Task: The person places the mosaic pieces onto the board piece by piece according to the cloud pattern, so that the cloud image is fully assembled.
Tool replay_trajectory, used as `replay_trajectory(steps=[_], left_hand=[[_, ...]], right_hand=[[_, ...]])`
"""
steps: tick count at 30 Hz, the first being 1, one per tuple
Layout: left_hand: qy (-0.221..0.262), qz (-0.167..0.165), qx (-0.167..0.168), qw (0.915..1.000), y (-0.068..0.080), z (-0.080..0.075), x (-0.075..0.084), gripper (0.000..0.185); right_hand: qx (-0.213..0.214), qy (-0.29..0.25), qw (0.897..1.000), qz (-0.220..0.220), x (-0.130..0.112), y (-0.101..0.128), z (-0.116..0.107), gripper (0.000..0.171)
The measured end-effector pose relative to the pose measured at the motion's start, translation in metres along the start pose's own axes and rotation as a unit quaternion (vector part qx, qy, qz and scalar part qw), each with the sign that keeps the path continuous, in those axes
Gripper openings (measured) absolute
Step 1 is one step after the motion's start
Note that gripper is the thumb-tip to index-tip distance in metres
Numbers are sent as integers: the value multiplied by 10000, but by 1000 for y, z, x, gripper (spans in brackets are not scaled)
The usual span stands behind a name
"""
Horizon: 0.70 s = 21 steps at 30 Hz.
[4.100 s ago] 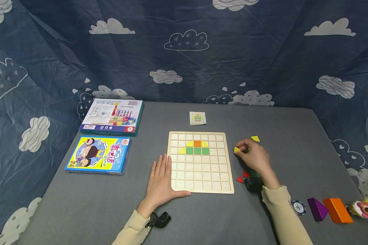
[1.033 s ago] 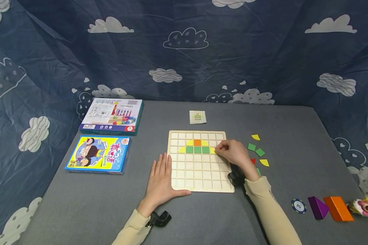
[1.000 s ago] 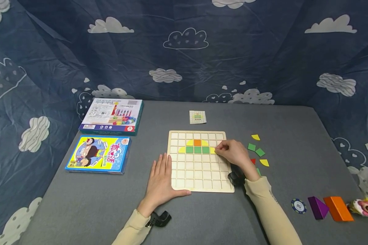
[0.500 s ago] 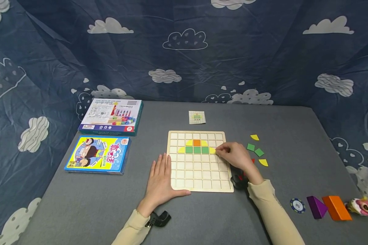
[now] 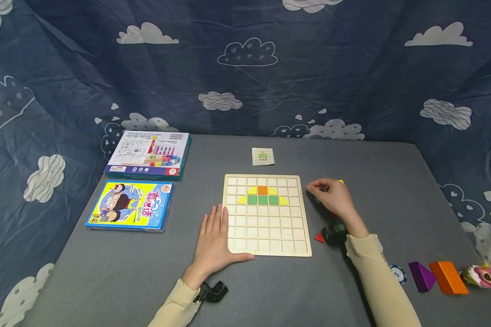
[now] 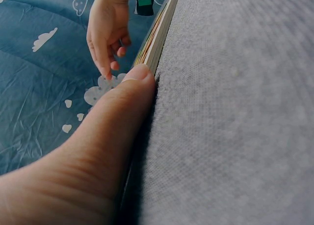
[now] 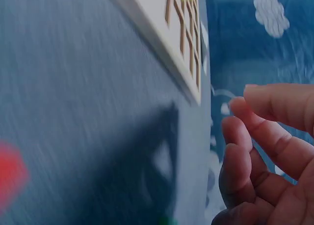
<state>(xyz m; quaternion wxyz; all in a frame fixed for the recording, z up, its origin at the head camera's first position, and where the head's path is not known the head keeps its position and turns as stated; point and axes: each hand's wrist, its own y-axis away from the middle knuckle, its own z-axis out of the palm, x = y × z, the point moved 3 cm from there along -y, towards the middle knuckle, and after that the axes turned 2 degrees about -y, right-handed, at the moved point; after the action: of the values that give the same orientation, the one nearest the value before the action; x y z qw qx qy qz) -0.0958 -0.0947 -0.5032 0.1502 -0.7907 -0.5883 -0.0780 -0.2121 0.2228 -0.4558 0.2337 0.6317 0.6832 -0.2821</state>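
Play area indicated, type of building not determinable, grey table (image 5: 118, 272) screened by cloud-print fabric (image 5: 327, 68), gridded board (image 5: 270, 232) laid at centre, printed boxes (image 5: 128, 206) placed at left, figurine (image 5: 486, 276) and blocks (image 5: 448, 278) at right.

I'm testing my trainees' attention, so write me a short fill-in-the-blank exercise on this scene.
The bare hand touching the square wooden grid board is the person's ____ one. On the board, a single ____ square tile sits between two yellow quarter-circle tiles. The row below has ____ green square tiles side by side. A ____ wedge-shaped block lies between the blue-and-white round chip and an orange oblong block.

Missing words: left; orange; three; purple.
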Motion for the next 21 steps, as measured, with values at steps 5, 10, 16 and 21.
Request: replay_trajectory(steps=[5, 10, 16, 21], left_hand=[[-23, 4, 16, 10000, 0, 1, 0, 137], [-26, 46, 99, 9999, 0, 1, 0, 137], [-23, -19, -33, 10000, 0, 2, -1, 136], [-19, -19, -57, 10000, 0, 1, 0, 136]], right_hand=[[387, 181, 9991, 53, 52, -20, -11, 36], [439, 229, 9986, 211, 109, -39, -14, 46], [300, 376, 9978, 463, 123, -43, -25, 41], [68, 385, 9968, 704, 85, -30, -40, 32]])
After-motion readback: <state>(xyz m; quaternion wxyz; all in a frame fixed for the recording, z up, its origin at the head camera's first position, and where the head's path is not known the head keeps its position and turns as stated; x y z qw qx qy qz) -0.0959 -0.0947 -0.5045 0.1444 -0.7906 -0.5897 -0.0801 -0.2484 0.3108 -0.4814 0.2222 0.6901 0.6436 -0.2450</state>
